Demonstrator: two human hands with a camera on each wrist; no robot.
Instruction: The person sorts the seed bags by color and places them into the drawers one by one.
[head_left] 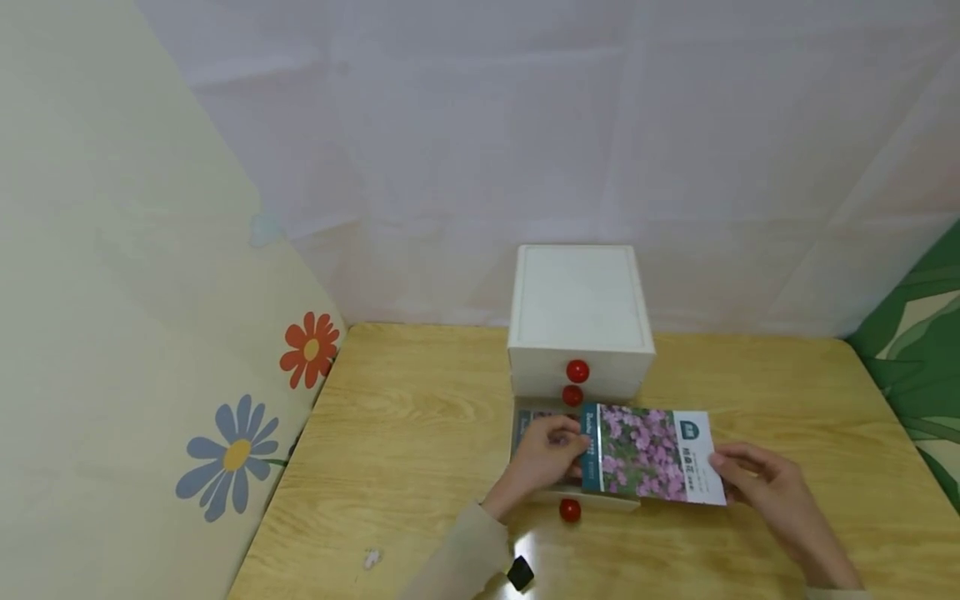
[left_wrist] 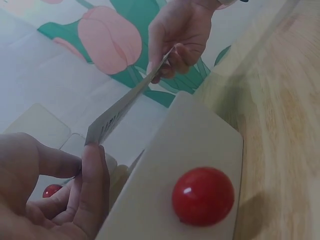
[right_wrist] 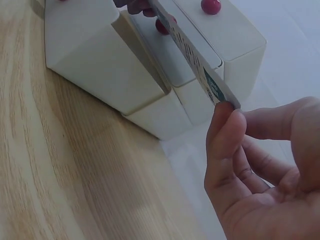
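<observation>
A flat seed packet (head_left: 645, 454) printed with pink-purple flowers is held above the pulled-out bottom drawer (head_left: 622, 502) of a small white drawer box (head_left: 581, 300). My right hand (head_left: 772, 487) pinches its white right end between thumb and fingers, as the right wrist view also shows. At the teal left end, my left hand (head_left: 543, 454) has thumb and fingertips together on the edge. Seen edge-on, the packet (left_wrist: 125, 102) spans both hands in the left wrist view. Another similar packet (head_left: 523, 423) lies inside the drawer, partly hidden by my left hand.
Red round knobs mark the drawers, one (head_left: 570, 510) on the pulled-out front. The wooden table (head_left: 405, 417) runs up to a white cloth backdrop (head_left: 450, 167). A flower-patterned wall (head_left: 150, 333) stands left. A small black object (head_left: 520, 573) shows near the front edge.
</observation>
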